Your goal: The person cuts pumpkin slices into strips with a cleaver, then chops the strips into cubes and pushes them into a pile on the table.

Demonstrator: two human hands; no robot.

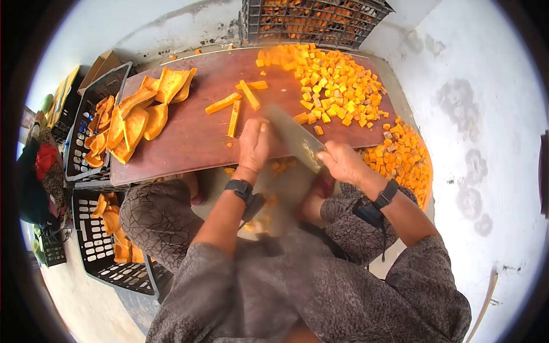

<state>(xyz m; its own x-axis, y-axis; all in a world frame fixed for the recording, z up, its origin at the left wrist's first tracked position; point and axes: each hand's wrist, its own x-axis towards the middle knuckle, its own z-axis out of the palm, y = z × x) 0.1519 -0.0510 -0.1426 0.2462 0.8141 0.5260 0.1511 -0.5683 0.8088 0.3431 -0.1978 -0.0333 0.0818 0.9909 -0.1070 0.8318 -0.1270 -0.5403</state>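
Note:
My right hand [346, 163] is closed on the handle end of a wide-bladed cleaver [296, 140], whose blade slants across the near edge of the reddish board [189, 137]. Beside the blade, on its left, my left hand [253, 143] rests with fingers curled; whatever lies under them is hidden. Just beyond that hand are several cut pumpkin sticks [234, 119]. A large heap of orange pumpkin cubes [343, 86] covers the board's far right, with a few cubes close to the cleaver.
Big curved pumpkin slabs [134, 123] are piled at the board's left. Black crates [86, 226] with more pumpkin stand left of it. More cubes fill a container [400, 160] at the right, below the board. A dark crate [314, 23] stands behind, near the white wall [474, 114].

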